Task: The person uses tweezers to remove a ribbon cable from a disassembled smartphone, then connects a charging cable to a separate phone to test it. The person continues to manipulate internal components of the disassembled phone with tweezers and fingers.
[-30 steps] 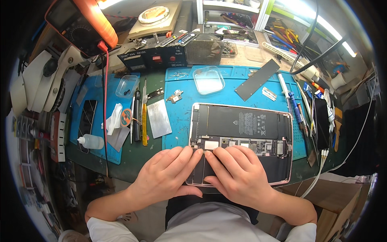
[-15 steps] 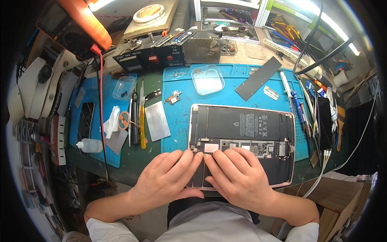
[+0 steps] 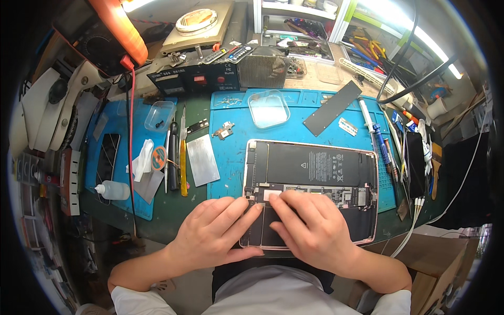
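An opened tablet (image 3: 294,163) lies on the blue mat, its dark batteries and narrow circuit board showing. My left hand (image 3: 212,228) rests at its left side. The index fingertip touches the inner parts near the board's left end, and the thumb is stretched out apart by the near edge. My right hand (image 3: 315,226) leans over the board, bent fingertips at a pale rectangular pad (image 3: 271,195), thumb apart over the near battery. Both hands look open, with nothing visible held in them. What lies right under the fingertips is hidden.
Beyond the tablet stand a clear plastic tray (image 3: 269,108), a dark flat strip (image 3: 332,108) and a small metal bracket (image 3: 223,130). Leftward lie a metal plate (image 3: 203,160), a yellow-handled knife (image 3: 183,168) and a white bottle (image 3: 113,190). Screwdrivers (image 3: 382,144) line the right side.
My right fingertips have shifted slightly right and up onto the pale pad, away from my left fingertips. My left index finger has stayed near the same spot. The whole view has shifted slightly.
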`<state>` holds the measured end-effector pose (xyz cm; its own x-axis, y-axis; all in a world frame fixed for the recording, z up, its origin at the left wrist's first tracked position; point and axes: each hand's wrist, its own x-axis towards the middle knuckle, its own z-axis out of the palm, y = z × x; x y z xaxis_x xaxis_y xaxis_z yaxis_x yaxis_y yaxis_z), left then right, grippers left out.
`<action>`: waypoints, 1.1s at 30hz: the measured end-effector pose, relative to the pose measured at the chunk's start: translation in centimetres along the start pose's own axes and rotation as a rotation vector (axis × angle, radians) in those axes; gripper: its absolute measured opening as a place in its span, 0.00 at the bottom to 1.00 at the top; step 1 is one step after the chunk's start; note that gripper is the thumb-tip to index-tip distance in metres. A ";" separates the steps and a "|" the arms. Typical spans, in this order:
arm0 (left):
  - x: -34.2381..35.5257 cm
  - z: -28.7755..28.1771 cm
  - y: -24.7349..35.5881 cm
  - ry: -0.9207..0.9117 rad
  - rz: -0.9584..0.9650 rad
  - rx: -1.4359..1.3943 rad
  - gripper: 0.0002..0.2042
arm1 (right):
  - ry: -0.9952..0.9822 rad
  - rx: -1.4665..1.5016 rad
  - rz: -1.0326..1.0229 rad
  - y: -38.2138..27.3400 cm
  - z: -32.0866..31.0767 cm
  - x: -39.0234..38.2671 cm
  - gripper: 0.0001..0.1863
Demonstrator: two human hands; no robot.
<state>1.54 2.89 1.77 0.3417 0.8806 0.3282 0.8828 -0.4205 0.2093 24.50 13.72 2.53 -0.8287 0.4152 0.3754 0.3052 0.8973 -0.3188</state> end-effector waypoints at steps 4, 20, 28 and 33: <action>-0.2 0.1 -0.5 0.015 0.009 -0.064 0.40 | -0.064 -0.089 0.008 0.2 -0.3 1.0 0.29; 1.4 0.7 -0.5 -0.074 -0.075 -0.014 0.45 | -0.101 -0.094 -0.002 0.6 -0.1 0.9 0.33; 1.6 0.4 -0.1 -0.111 -0.072 0.043 0.45 | -0.091 -0.105 0.001 0.5 0.1 0.9 0.32; 1.2 0.8 -0.4 -0.057 -0.054 0.037 0.43 | -0.084 -0.118 -0.008 0.5 0.1 1.0 0.32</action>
<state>1.86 4.31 1.40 0.3099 0.9133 0.2645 0.9115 -0.3645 0.1906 23.78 14.51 2.65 -0.8661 0.3982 0.3022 0.3472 0.9141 -0.2093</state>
